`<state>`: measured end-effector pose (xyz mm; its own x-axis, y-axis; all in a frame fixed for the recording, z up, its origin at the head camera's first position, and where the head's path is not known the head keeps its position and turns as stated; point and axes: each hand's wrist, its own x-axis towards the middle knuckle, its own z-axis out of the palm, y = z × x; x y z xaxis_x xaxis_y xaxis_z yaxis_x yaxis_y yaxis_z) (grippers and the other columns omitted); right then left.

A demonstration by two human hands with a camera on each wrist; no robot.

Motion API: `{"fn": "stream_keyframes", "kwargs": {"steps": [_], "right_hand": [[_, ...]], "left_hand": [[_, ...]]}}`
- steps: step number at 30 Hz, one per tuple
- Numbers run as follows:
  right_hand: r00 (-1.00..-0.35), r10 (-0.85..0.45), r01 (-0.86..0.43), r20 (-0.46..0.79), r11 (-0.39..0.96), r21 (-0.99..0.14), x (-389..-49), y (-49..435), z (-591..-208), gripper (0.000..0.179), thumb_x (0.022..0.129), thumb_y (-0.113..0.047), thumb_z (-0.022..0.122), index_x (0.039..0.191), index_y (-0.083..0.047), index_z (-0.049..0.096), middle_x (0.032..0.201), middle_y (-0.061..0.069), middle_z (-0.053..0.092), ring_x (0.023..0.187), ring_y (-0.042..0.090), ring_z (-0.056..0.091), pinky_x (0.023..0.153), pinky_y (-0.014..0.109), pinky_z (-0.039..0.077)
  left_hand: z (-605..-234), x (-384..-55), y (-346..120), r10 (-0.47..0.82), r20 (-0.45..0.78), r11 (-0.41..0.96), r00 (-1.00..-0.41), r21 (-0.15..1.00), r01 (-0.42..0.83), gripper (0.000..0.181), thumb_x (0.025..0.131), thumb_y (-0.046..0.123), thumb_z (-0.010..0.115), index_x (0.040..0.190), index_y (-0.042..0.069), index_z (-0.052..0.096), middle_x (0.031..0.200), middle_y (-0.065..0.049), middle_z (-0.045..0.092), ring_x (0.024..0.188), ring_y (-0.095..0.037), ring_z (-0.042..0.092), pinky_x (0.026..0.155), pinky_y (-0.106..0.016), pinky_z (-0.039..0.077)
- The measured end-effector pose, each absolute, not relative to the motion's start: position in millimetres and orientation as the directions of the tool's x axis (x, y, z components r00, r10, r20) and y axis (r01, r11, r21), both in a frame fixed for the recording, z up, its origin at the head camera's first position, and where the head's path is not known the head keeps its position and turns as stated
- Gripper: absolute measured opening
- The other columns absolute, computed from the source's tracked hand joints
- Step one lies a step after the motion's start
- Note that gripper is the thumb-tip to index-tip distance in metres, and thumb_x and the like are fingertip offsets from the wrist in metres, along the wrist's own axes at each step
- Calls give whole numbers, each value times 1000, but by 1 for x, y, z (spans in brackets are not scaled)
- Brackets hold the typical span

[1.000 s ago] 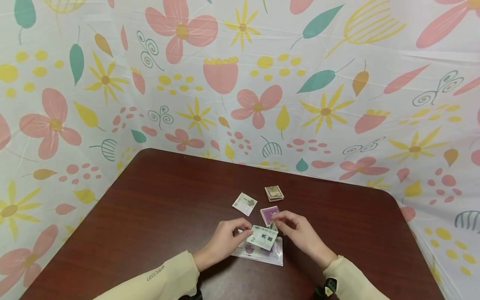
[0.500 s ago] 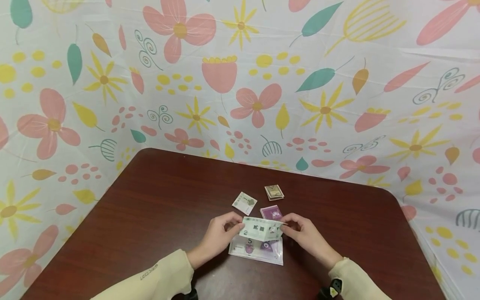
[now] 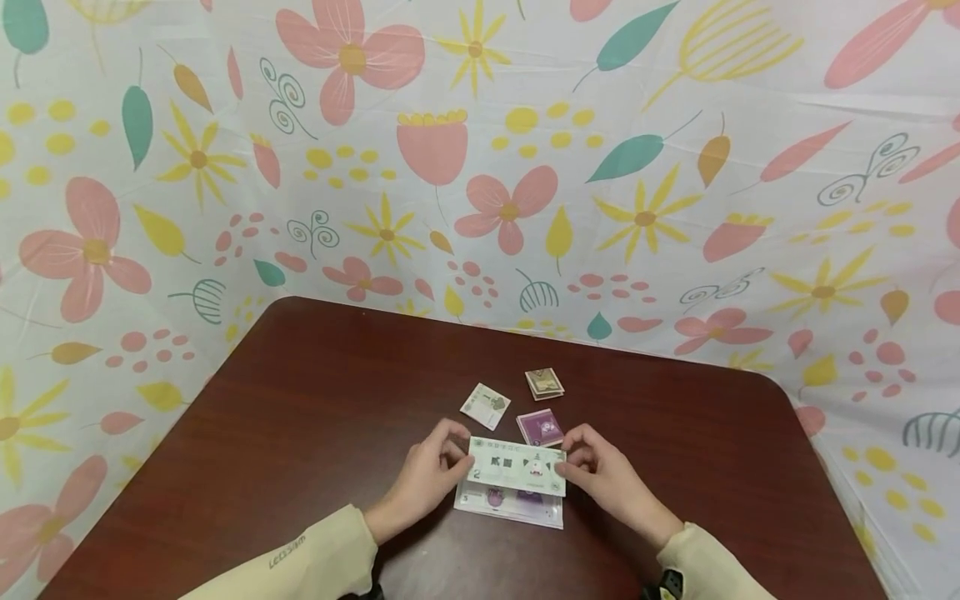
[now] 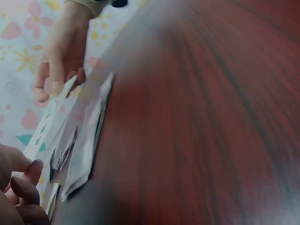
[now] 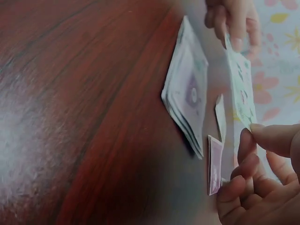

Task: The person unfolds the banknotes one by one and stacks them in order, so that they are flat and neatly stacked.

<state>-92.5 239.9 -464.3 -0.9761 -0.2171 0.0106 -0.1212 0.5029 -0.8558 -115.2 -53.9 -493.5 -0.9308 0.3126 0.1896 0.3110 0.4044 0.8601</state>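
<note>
The left hand (image 3: 427,475)'s grip pinches one short end of the green 2 note (image 3: 517,465); the right hand (image 3: 609,479)'s pinches the other. The note spans between them above the stack of purple 5 notes (image 3: 508,505) on the bench (image 3: 352,400). Best to draw it gently flat, ends level, clear of the folded purple note (image 3: 540,427) beyond.

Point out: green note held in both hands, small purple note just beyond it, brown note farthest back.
Green note (image 3: 517,466), head view: middle of its printed face.
Small purple note (image 3: 539,426), head view: middle of its top face.
Brown note (image 3: 544,382), head view: middle of its top face.
</note>
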Motion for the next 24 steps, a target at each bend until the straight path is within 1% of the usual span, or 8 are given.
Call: {"fn": "stream_keyframes", "kwargs": {"steps": [2,5,8,10,14,17,21,24], "right_hand": [[-977,-211,-147,29,569,-809,-91,238,-465,17,92,-9,78,99,-12,63,78,-5,65,69,4,55,62,24,43],[-976,-212,-176,47,645,-744,-89,236,-468,12,93,-11,78,92,-18,68,80,-11,66,72,2,57,66,24,47],[-974,-223,-187,46,668,-720,-86,234,-470,9,93,-11,77,92,-17,71,80,-12,67,71,1,56,66,24,47],[-971,-236,-199,46,680,-705,-85,233,-472,8,93,-11,76,93,-16,71,80,-12,67,70,0,55,65,24,47],[-959,-274,-250,72,702,-666,-83,231,-476,10,91,-7,76,95,-15,70,79,-12,65,68,-2,52,63,23,45],[-948,-299,-296,106,710,-639,-82,230,-480,15,89,-4,76,95,-15,69,78,-14,63,68,-3,51,62,23,44],[-941,-315,-322,125,720,-614,-81,228,-485,17,87,0,76,94,-13,68,77,-15,60,67,-4,49,62,22,44],[-943,-314,-316,113,732,-603,-82,226,-486,17,87,0,76,94,-13,68,76,-15,57,66,-4,47,61,22,43]], "left_hand": [[-494,-114,-56,349,203,440,-915,827,351,26,92,4,74,113,13,60,78,8,70,57,1,48,56,-21,43],[-495,-114,-58,405,222,475,-887,778,412,21,93,4,74,109,14,64,81,7,71,60,2,50,59,-21,45],[-497,-115,-60,446,218,494,-868,748,442,12,94,5,74,101,14,71,82,5,73,64,3,52,63,-21,47],[-498,-115,-61,464,211,502,-860,737,452,9,94,6,75,98,13,73,82,6,74,66,3,54,64,-21,47],[-499,-116,-62,490,220,504,-844,718,480,7,92,6,76,97,11,75,81,7,74,69,4,57,65,-20,49],[-500,-116,-63,516,225,511,-826,693,508,7,93,5,76,98,10,75,83,5,74,72,3,59,66,-20,50],[-500,-115,-61,556,235,543,-798,624,562,6,95,6,74,100,9,75,89,1,74,79,0,64,70,-22,53],[-500,-114,-60,573,255,560,-779,571,600,5,94,5,74,98,9,74,88,0,73,79,-2,63,71,-22,53]]}}
